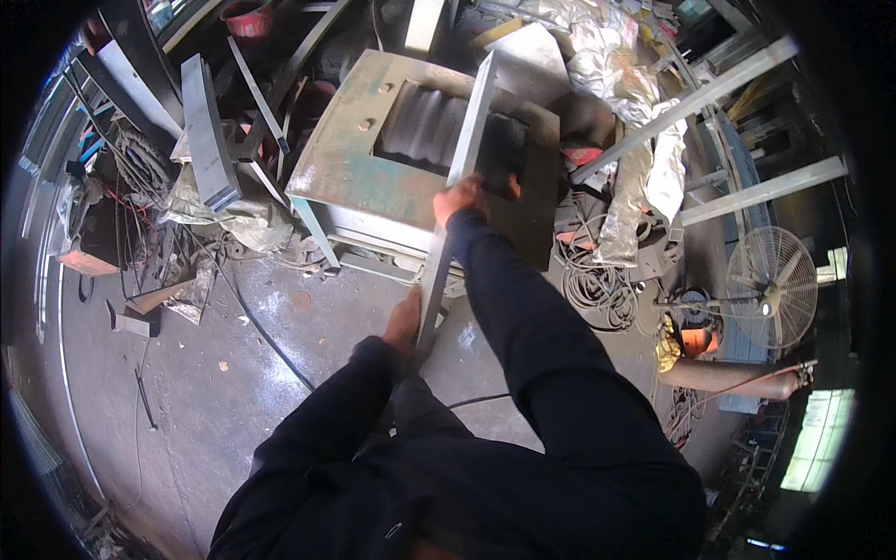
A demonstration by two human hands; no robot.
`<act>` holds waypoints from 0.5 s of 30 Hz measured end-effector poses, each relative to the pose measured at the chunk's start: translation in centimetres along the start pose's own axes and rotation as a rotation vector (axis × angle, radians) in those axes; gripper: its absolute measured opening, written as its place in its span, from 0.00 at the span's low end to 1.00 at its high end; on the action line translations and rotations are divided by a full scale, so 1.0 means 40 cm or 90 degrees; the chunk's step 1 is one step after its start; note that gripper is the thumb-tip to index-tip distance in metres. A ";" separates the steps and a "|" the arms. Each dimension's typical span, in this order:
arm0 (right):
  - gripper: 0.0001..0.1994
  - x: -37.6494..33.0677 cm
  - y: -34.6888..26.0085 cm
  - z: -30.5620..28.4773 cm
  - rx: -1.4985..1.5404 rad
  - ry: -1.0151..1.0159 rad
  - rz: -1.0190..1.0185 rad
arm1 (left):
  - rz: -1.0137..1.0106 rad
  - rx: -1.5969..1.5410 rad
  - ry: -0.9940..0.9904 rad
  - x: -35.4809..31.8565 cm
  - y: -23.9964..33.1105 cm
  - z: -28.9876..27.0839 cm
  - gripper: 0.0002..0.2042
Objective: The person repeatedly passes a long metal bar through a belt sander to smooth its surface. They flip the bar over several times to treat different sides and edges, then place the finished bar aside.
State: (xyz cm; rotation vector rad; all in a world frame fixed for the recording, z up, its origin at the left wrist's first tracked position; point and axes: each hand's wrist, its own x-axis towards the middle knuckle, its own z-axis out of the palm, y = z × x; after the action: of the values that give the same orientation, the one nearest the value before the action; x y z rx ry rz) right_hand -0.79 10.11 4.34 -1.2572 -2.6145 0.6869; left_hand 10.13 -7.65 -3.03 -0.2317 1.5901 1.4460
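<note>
A long grey metal bar (473, 121), which looks like square tubing, slants from near my body across a worn beige-green metal cabinet (334, 154). My right hand (461, 199) is closed round the bar beside the cabinet's near edge. Lower down, close to my body, my left hand (403, 322) grips the same bar, and its fingers are partly hidden. Beneath the bar's far part lies a rectangular opening (420, 126) in the cabinet top, with dark ridged material inside.
Steel profiles (207, 135) lean at the left above crumpled sheeting (257, 224). Two steel beams (765, 189) jut in from the right. A caged fan (773, 285), a gas cylinder (728, 378) and coiled cables (597, 289) stand or lie right. A black cable (257, 327) crosses the floor.
</note>
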 end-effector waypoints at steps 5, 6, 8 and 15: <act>0.22 0.171 -0.058 -0.040 -0.046 -0.021 0.032 | 0.021 -0.023 -0.011 0.122 0.118 0.052 0.36; 0.22 0.195 -0.068 -0.045 -0.054 -0.020 0.035 | 0.000 -0.051 -0.020 0.147 0.127 0.055 0.36; 0.23 0.232 -0.076 -0.056 -0.075 -0.013 0.043 | 0.052 -0.083 -0.012 0.198 0.143 0.062 0.28; 0.23 0.146 -0.015 -0.016 -0.001 -0.004 0.005 | 0.129 -0.028 -0.023 0.139 0.049 0.037 0.28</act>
State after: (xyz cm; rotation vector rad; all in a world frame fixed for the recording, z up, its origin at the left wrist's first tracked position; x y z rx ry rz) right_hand -4.71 14.50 4.87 -1.2688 -2.6160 0.6915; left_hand 6.54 -3.41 -5.49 -0.0699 1.5897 1.6315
